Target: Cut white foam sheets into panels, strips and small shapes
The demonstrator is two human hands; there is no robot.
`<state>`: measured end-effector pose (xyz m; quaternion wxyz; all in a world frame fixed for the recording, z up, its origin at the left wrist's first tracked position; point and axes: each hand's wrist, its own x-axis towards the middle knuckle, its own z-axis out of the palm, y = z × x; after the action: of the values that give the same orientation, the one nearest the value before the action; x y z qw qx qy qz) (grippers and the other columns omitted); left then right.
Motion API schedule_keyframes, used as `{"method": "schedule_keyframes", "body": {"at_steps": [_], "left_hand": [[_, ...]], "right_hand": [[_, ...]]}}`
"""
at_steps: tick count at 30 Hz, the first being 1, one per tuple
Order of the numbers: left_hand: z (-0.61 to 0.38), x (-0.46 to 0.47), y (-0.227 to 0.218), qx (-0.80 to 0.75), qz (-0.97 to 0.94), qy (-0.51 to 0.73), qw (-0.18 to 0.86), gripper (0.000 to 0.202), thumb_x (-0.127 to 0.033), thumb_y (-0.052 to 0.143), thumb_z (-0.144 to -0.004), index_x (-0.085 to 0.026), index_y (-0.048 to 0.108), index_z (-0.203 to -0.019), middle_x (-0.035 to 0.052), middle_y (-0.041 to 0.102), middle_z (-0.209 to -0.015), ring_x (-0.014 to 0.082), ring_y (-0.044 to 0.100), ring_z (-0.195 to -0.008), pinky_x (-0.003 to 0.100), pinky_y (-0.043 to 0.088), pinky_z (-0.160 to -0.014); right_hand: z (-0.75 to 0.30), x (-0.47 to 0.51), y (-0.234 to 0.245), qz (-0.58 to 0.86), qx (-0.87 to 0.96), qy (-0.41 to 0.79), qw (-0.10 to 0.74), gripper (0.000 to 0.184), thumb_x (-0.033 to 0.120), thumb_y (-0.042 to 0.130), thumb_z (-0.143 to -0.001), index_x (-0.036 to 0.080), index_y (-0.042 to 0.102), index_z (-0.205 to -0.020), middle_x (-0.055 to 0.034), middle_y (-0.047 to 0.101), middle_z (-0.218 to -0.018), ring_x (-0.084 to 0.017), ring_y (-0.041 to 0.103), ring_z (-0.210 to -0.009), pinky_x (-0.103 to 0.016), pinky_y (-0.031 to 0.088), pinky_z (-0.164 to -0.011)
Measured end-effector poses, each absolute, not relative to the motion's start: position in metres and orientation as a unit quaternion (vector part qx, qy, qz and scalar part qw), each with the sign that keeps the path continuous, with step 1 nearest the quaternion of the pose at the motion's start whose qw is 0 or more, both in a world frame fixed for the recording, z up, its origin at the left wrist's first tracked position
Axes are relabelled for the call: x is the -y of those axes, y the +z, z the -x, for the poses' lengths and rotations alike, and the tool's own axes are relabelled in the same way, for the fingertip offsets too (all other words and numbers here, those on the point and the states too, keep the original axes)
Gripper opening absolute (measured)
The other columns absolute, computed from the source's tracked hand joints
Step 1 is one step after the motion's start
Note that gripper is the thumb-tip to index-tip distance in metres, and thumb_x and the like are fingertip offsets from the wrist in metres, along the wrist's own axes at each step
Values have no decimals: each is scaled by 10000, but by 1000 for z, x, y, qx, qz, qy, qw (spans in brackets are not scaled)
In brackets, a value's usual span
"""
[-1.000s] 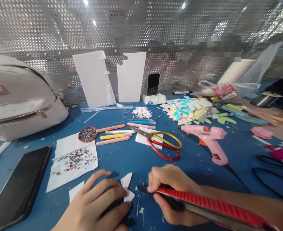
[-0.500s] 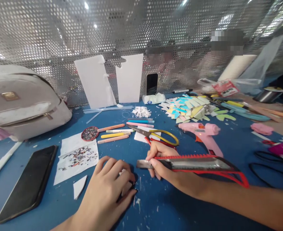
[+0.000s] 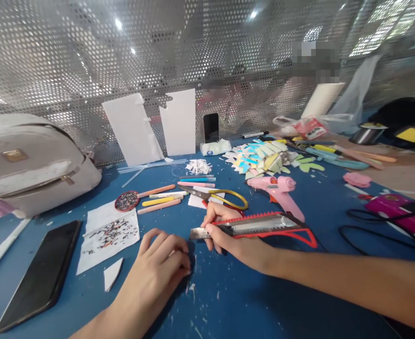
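- Fingers (image 3: pixel 217 235) of right hand (image 3: pixel 230 240) closed tight round cutter (image 3: pixel 264 225); blade out, tip pointing left, low over table (image 3: pixel 249 301).
- Left hand (image 3: pixel 159 266) knuckles up, fingers bent, tips pressed down just left of the blade tip. Cannot tell whether anything is pinned beneath.
- Scrap (image 3: pixel 112 274), white, flat on table, left of left hand, apart from it.
- Glitter sheet (image 3: pixel 108 233) beyond scrap; phone (image 3: pixel 41 275) further left, face up.
- Scissors (image 3: pixel 224 197) just behind right hand; glue gun (image 3: pixel 278 193) to their right.
- Bag (image 3: pixel 30 165) back left.
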<state>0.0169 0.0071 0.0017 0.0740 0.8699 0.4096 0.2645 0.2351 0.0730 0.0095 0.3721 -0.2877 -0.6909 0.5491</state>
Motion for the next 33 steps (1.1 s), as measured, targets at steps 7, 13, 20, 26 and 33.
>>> {"method": "schedule_keyframes", "body": {"at_steps": [7, 13, 20, 26, 33], "left_hand": [[-17, 2, 1, -377, -875, 271, 136, 114, -151, 570, -980, -242, 591, -914, -4, 612, -1034, 174, 543, -944, 372, 268, -983], [-16, 3, 0, -366, -876, 285, 130, 59, -179, 615, -959, -236, 600, -950, -2, 631, -1055, 185, 537, -985, 373, 250, -1006], [-18, 2, -3, -386, -862, 295, 144, 150, -176, 534, -1004, -241, 599, -886, -16, 658, -1031, 163, 558, -947, 359, 270, -1012], [-2, -15, 10, -383, -874, 272, 121, 134, -127, 525, -992, -238, 584, -945, -7, 668, -1005, 160, 575, -920, 310, 360, -874], [6, -20, 10, -392, -869, 278, 117, 196, -77, 493, -991, -242, 566, -915, -65, 672, -856, 144, 557, -764, 335, 282, -910]], "right_hand": [[-234, -74, 14, 284, 684, 562, 368, 196, 329, 517, -986, 210, 458, -842, 42, 590, -640, -83, 499, -512, -208, 416, -516], [-236, -76, 15, 286, 677, 576, 358, 193, 295, 604, -956, 206, 474, -844, 48, 603, -639, -85, 509, -524, -205, 417, -526], [-236, -77, 12, 286, 677, 572, 365, 168, 272, 564, -981, 205, 481, -851, 50, 607, -642, -79, 508, -521, -205, 421, -534], [-236, -76, 14, 274, 680, 565, 379, 180, 295, 525, -993, 208, 478, -842, 45, 594, -638, -81, 495, -514, -213, 408, -517], [-237, -76, 12, 282, 681, 567, 368, 164, 285, 538, -985, 210, 477, -853, 43, 597, -643, -79, 497, -515, -218, 412, -522]]}}
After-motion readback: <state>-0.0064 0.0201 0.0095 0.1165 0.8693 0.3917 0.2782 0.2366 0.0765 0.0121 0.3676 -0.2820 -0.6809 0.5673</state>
